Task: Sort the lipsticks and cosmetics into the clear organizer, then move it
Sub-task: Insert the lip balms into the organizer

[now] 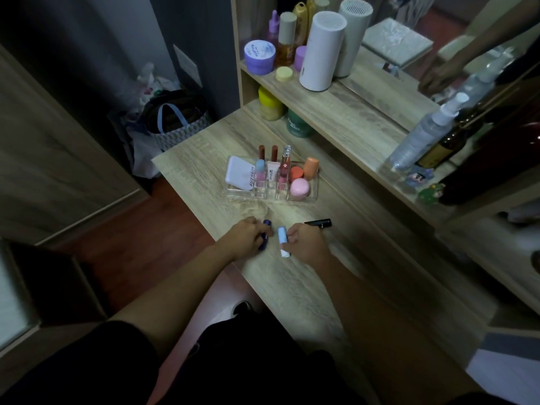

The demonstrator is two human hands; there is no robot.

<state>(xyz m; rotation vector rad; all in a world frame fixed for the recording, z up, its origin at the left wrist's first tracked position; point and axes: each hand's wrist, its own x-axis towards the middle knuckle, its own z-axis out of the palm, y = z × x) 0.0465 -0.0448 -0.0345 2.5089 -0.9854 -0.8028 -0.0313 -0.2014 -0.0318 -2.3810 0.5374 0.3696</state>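
Tabletop [306, 287] carries everything. Organizer [271, 194] sits ahead of both hands, well clear of them, already mostly loaded.

Step in hand looks like picking up the last loose pieces. Left hand [248, 236] is closed around a dark blue tube [264, 239]; tube pokes out past the fingers on the right hand's side. Right hand [306, 242] is pinched on a pale blue tube [283, 242], which shows just left of its fingers. The two tubes are close but not touching. A black pen-like stick [320, 223] lies just beyond the right hand; can't tell if the hand touches it.

To do it well: lift both tubes clear before moving forward, stand them upright, and drop each straight down into a free slot. Don't knock the tall items in the back row.

Organizer contents, largest first:
- white flat compact [238, 176], leaning in the left bay
- right bay: pink round jar [299, 187], orange tube [310, 168], coral cap [295, 173] behind the jar
- middle slots: two dark red lipsticks [268, 152] at the back, clear-capped tube [285, 162], white mini tube [271, 172], blue-capped pink stick [259, 171]

Free slots are hard to make out through the clear walls.
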